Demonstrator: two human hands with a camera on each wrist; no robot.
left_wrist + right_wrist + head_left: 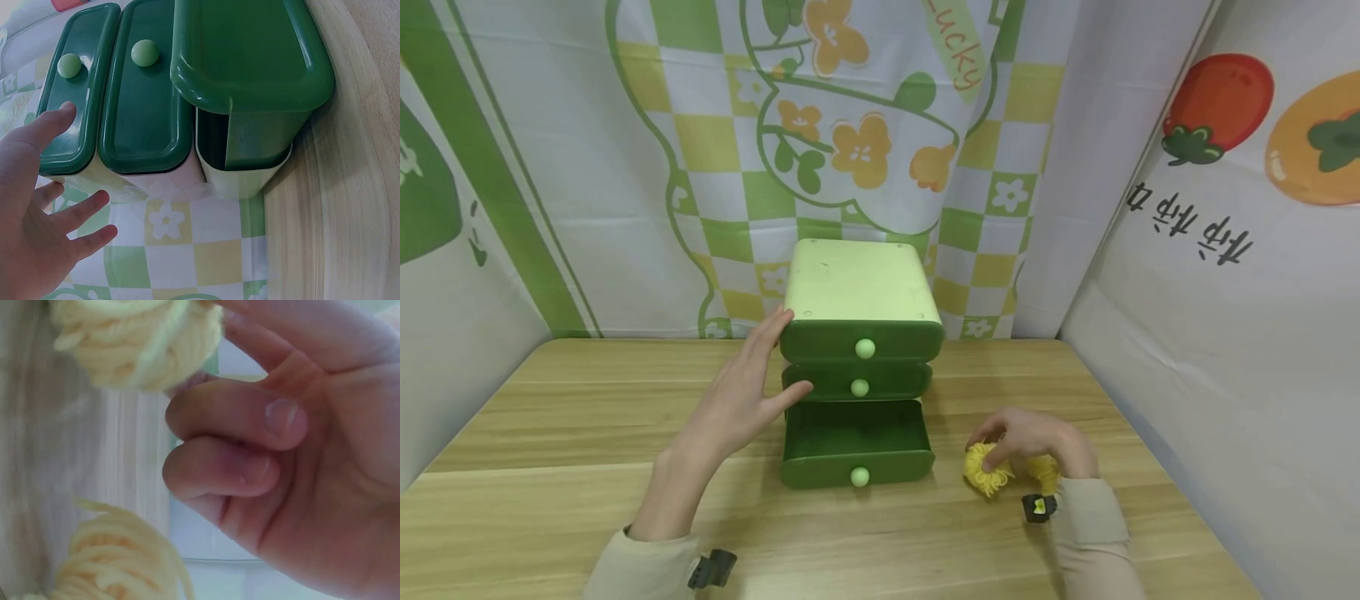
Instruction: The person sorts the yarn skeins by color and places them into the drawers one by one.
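A small cabinet (861,279) with a pale green top and dark green drawers stands upright on the table. Its bottom drawer (820,472) is pulled out; the inside that shows holds nothing. My left hand (733,408) is at the cabinet's left side, fingers extended and thumb in front of the middle drawer (827,382). In the left wrist view the fingers (84,212) are spread and grip nothing. To the cabinet's right, my right hand (1033,433) pinches a yellow yarn ball (985,473); ring and little fingers curl into the palm. A second yellow yarn bundle (119,562) lies apart below this hand.
The wooden table (587,433) extends on both sides of the cabinet. A checked, flower-printed cloth (722,167) hangs close behind it. White printed sheets close off the left and right sides. Each wrist wears a small dark device (713,568).
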